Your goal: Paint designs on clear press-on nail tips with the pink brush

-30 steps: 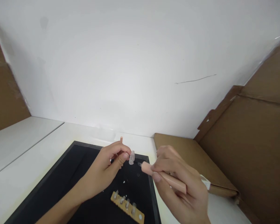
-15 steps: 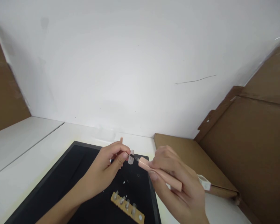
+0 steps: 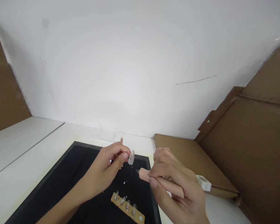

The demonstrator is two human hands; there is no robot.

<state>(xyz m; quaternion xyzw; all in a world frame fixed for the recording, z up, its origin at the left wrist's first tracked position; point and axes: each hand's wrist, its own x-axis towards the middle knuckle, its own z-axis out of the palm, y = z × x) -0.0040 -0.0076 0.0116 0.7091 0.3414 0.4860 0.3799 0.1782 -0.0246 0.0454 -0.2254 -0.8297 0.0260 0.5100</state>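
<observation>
Closed in a pinch, my left hand (image 3: 114, 161) holds up a clear nail tip (image 3: 131, 157) on something small that its fingers hide. A pink stick end (image 3: 121, 140) pokes up behind that hand. In my right hand (image 3: 175, 183) is a pink-handled brush (image 3: 144, 175), its bristles pointing left, a little below and apart from the nail tip. Below the hands, a yellow strip (image 3: 140, 217) bears several clear nail tips (image 3: 127, 204) standing in a row. The strip lies on a black mat (image 3: 88, 168).
A flat cardboard box (image 3: 177, 146) lies behind my right hand, with a small clear-and-white block (image 3: 203, 183) by its front edge. Tall cardboard (image 3: 259, 133) stands at the right, more cardboard (image 3: 7, 81) at the left. A white wall (image 3: 130, 62) rises behind.
My right hand has drawn the brush slightly down, so its bristles have come off the nail tip. The nail tip has tilted a little; my left hand has hardly moved.
</observation>
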